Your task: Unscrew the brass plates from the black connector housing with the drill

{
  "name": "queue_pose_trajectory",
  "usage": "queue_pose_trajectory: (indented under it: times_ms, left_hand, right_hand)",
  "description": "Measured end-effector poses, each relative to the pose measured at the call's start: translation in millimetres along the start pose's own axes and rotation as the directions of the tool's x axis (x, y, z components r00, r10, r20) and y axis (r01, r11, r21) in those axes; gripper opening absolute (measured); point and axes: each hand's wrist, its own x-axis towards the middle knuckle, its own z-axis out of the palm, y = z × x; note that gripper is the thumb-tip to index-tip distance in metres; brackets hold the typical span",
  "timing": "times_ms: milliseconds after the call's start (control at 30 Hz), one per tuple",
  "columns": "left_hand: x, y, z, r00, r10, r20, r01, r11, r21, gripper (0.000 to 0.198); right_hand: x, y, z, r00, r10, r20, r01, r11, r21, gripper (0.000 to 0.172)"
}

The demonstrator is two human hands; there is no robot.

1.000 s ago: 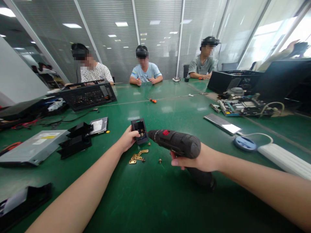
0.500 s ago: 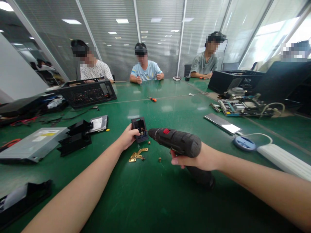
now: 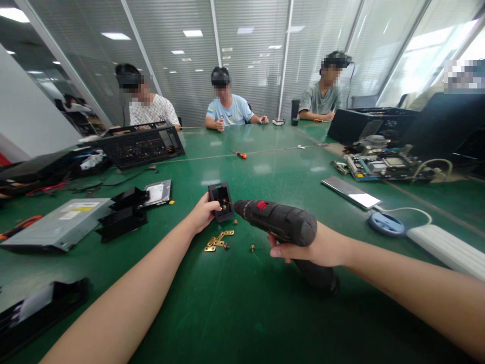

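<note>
My left hand (image 3: 205, 215) is closed around a small black open-fronted box (image 3: 221, 216), thumb at its opening. Small brass-coloured parts show inside the box. In my right hand (image 3: 299, 251) is a black cordless drill (image 3: 278, 220) with a red switch on top, my fingers wrapped round its grip. Its thin bit points left into the box's opening; whether the tip touches a screw I cannot tell. Several brass plates (image 3: 219, 241) lie in a small pile below the box. Loose near them are a brass screw (image 3: 252, 248) and a small brass piece (image 3: 235, 222).
On the left lie a silver disc drive (image 3: 60, 222), black brackets (image 3: 123, 217) and a hard drive (image 3: 158, 193). A phone (image 3: 350, 192), white power strip (image 3: 443, 247) and circuit board (image 3: 386, 164) are on the right. An orange screwdriver (image 3: 241, 155) lies ahead; several people sit around.
The whole view has shifted slightly, so things sit a little further right. Box and drill keep nearly the same pose. The person in the middle across the table has moved one hand outward.
</note>
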Motion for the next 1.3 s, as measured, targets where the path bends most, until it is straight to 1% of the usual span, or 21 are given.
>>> queue_pose_trajectory:
  times_ms: [67,100,367,467,567,633,800,900,1067,1167,1300]
  left_hand:
    - [0,0,-0.2,1.0,-0.001,0.006,0.001,1.0,-0.006,0.058]
    - [0,0,-0.4,1.0,-0.001,0.008,0.001,1.0,-0.011,0.058]
    - [2,-3,-3.2,1.0,0.005,0.009,-0.005,1.0,-0.022,0.055]
    - [1,-2,-2.8,1.0,0.008,0.01,-0.008,1.0,-0.018,0.053]
    - [-1,-1,-1.4,1.0,0.015,0.012,-0.014,1.0,-0.014,0.051]
    - [-2,0,-0.4,1.0,0.015,0.011,-0.015,1.0,-0.013,0.05]
    - [-2,-1,-0.1,1.0,0.016,0.006,-0.016,1.0,-0.02,0.051]
    - [-2,-2,-0.5,1.0,0.01,0.011,-0.01,1.0,-0.015,0.053]
    - [-3,0,-0.1,1.0,-0.008,0.017,0.008,1.0,-0.003,0.056]
    - [-3,0,-0.2,1.0,-0.008,0.015,0.009,1.0,-0.007,0.057]
    - [-3,-1,-1.3,1.0,-0.006,0.011,0.006,1.0,-0.009,0.055]
  right_hand:
    - [0,0,0,1.0,0.006,-0.004,-0.006,1.0,0.003,0.065]
    - [1,0,0,1.0,0.006,-0.008,-0.006,1.0,-0.003,0.068]
    - [0,3,-1,1.0,0.004,-0.02,-0.003,1.0,0.019,0.072]
    - [0,4,-1,0.999,-0.018,-0.026,0.018,1.0,-0.014,0.065]
    - [0,4,-1,1.0,-0.005,-0.015,0.005,1.0,0.001,0.046]
    - [1,4,0,1.0,0.013,-0.013,-0.012,1.0,0.021,0.038]
    - [1,7,1,1.0,0.002,-0.029,-0.001,0.999,0.032,0.03]
    - [0,10,1,0.999,-0.015,-0.033,0.017,0.999,0.04,0.037]
    - [0,14,2,0.999,-0.026,-0.04,0.028,0.999,0.047,0.064]
    - [0,14,1,0.999,-0.034,-0.027,0.035,0.999,0.031,0.068]
    - [0,14,0,0.999,-0.045,-0.02,0.045,0.999,0.021,0.065]
